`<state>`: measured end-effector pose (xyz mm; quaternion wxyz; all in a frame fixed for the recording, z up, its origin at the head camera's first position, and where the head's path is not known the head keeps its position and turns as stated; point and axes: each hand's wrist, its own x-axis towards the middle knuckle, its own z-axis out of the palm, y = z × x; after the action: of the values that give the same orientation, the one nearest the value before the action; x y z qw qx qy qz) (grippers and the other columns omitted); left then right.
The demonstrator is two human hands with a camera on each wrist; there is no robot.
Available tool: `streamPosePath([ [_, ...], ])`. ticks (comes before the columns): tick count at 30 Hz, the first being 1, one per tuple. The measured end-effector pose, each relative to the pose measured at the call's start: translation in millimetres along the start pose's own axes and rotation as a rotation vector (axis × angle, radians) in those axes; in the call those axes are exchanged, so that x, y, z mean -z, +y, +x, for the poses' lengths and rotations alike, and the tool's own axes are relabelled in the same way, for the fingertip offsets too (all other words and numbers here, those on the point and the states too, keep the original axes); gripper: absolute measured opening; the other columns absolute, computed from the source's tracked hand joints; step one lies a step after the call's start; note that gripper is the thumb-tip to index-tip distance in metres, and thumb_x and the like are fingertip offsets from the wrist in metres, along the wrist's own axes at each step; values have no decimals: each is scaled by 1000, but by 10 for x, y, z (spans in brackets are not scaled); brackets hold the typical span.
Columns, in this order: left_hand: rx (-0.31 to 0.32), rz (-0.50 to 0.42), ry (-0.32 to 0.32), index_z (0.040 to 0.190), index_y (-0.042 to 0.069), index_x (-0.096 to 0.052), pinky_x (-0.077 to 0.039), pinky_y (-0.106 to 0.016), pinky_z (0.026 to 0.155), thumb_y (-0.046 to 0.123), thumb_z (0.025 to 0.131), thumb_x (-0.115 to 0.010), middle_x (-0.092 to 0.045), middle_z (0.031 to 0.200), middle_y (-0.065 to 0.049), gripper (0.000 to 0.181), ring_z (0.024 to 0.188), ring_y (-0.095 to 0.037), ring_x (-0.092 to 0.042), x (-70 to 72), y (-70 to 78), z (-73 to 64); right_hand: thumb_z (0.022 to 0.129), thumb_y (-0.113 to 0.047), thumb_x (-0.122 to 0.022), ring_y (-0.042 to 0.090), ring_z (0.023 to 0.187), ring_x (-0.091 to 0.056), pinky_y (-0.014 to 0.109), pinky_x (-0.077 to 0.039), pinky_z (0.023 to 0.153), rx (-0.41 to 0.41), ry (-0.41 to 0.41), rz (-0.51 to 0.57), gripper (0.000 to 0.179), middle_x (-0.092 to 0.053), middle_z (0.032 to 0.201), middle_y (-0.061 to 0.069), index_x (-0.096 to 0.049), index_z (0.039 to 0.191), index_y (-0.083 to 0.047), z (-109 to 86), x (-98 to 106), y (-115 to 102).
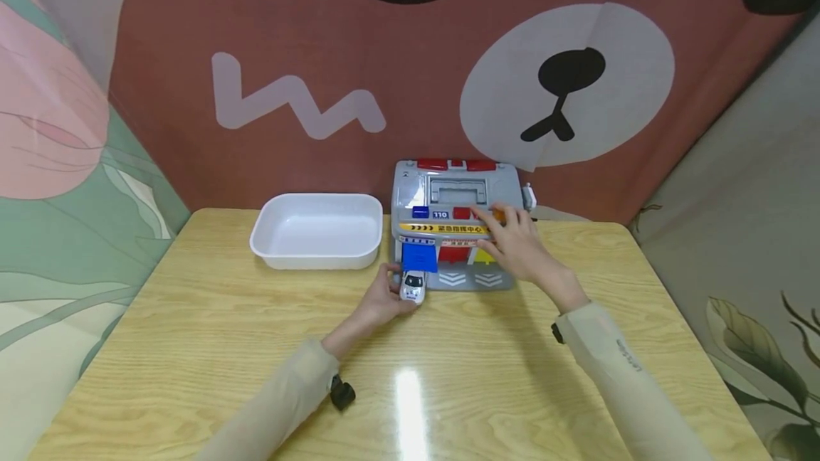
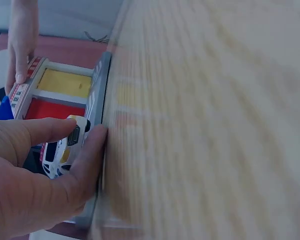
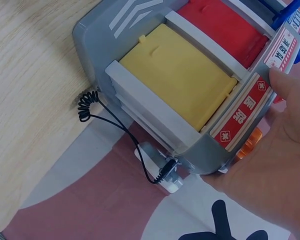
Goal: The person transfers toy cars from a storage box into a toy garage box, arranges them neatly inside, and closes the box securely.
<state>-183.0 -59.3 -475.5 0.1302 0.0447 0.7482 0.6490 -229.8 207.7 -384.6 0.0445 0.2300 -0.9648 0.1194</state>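
Note:
A white toy police car (image 1: 413,287) sits at the left bay of a grey toy rescue station (image 1: 470,281), its front toward me. My left hand (image 1: 381,299) pinches it between thumb and fingers, as the left wrist view also shows. Above the car, the bay's blue door (image 1: 419,258) is raised. My right hand (image 1: 517,244) rests on the station's upper front edge, fingers spread over the roof near the red button (image 1: 461,213), thumb at the front sign. The red door (image 3: 225,27) and yellow door (image 3: 177,75) are down.
Left of the station stands a white plastic basin (image 1: 317,262) on the wooden table (image 1: 256,333). A small white handset (image 3: 157,167) with a coiled black cord hangs at the station's right side. A patterned cloth (image 1: 295,13) rises right behind the table.

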Motion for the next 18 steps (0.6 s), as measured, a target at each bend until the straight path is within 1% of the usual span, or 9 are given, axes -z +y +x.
streamPosePath([
  [4,-27,101,8,122,-5,-38,-55,-32,59,-6,80,-71,-61,83,-16,54,66,-21,-61,-11,28,6,99,-32,-55,43,128,-20,63,-21,102,5,5,-3,64,-22,147,24,-26,153,-18,8,2,9],
  [7,-53,173,1,113,-4,-42,-52,-30,51,0,84,-71,-61,75,-13,41,58,-21,-59,-20,26,28,99,-31,-55,43,129,-20,63,-20,103,0,5,-2,64,-22,147,23,-26,153,-18,4,5,10],
  [10,-78,223,-3,107,-3,-45,-49,-28,45,3,85,-71,-58,70,-10,34,52,-19,-56,-26,14,58,99,-32,-55,44,129,-20,63,-20,103,-5,3,1,63,-22,147,23,-26,153,-19,0,5,7],
  [13,-79,240,-5,101,-3,-48,-49,-29,43,5,86,-72,-59,65,-11,29,47,-17,-55,-29,9,100,99,-33,-54,44,129,-20,64,-20,103,-11,-2,5,63,-21,148,23,-26,154,-20,-2,4,5],
  [18,-41,236,-33,83,-2,-58,-52,-32,42,8,87,-72,-59,59,-14,18,42,-17,-55,-7,10,181,99,-33,-54,45,129,-19,65,-18,104,-18,-8,12,63,-21,148,23,-26,154,-19,7,-4,1],
])
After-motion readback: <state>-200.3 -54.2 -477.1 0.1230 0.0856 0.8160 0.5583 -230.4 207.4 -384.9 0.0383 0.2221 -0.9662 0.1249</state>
